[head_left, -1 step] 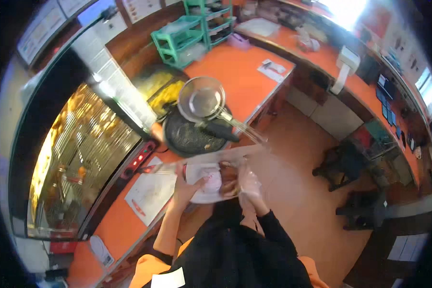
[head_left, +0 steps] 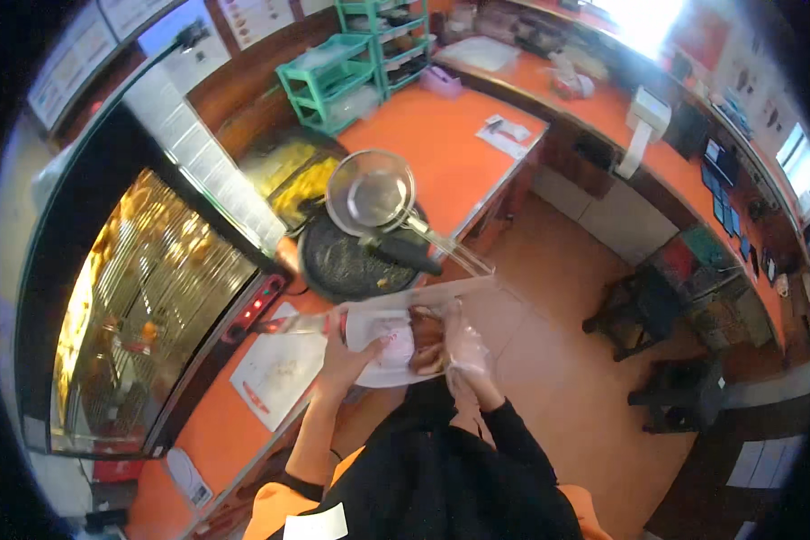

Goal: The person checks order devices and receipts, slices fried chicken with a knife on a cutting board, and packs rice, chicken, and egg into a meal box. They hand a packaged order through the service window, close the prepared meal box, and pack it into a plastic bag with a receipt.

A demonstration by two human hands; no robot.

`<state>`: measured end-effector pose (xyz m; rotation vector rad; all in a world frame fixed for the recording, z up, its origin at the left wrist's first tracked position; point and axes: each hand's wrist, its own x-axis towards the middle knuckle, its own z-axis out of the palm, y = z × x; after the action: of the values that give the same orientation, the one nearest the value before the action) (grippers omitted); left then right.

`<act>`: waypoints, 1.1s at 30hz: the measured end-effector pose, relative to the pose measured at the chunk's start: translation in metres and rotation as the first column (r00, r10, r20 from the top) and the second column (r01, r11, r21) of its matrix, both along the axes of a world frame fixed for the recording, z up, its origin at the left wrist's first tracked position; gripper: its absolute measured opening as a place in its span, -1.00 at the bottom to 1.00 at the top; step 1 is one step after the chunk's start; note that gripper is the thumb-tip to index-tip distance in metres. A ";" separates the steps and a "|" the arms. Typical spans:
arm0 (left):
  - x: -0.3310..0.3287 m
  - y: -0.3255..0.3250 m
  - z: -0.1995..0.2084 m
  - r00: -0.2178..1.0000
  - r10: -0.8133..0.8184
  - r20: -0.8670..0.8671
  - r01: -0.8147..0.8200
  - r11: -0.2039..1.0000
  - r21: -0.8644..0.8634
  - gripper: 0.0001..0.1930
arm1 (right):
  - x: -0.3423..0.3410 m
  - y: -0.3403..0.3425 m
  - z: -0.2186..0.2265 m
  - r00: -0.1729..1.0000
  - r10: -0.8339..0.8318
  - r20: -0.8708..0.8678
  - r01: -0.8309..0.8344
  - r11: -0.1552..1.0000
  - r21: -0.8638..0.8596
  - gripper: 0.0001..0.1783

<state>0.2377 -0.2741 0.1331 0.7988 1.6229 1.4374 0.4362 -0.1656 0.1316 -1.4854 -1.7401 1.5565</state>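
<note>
My left hand (head_left: 340, 362) is closed on the left side of a white bag (head_left: 389, 340) with red print, its thumb lying on top. Brown pieces of cooked food (head_left: 426, 338) show at the bag's right end. Against them rests my right hand (head_left: 467, 353), in a clear plastic glove. Its fingers look bent round the food, though the shiny glove blurs them. A see-through plastic edge (head_left: 423, 294) runs along the far side of the bag. Both hands are in front of my black apron (head_left: 432, 450), beside the orange counter's edge.
Just beyond the hands, a dark round pan (head_left: 333, 265) sits on the counter under a metal strainer (head_left: 369, 193) with its handle pointing right. Yellow food (head_left: 306, 180) fills a tray behind. A lit glass food cabinet (head_left: 153, 315) stands left, near a white board (head_left: 279, 373). Black stools (head_left: 643, 310) are right.
The surroundings have shifted slightly left in my view. Both hands keep their places at the bag.
</note>
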 end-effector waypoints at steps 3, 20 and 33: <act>0.009 0.033 0.017 0.989 0.007 -0.151 0.008 0.995 0.098 -0.19 | 0.008 0.036 0.039 0.998 0.041 0.045 -0.038 0.998 -0.053 -0.22; 0.042 0.348 0.025 0.884 0.416 0.215 -0.433 0.901 0.037 -0.15 | -0.003 0.380 0.020 0.991 0.124 -0.052 -0.111 0.973 0.203 -0.35; 0.027 0.516 -0.138 0.498 0.866 -0.051 -0.866 0.494 -0.079 -0.06 | 0.120 0.562 -0.071 0.981 -0.135 -0.140 0.130 0.991 -0.039 -0.64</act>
<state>0.2646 0.2415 -0.0047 -0.1982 2.2218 1.9867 0.5557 0.3966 0.0605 -1.4348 -1.5131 1.5845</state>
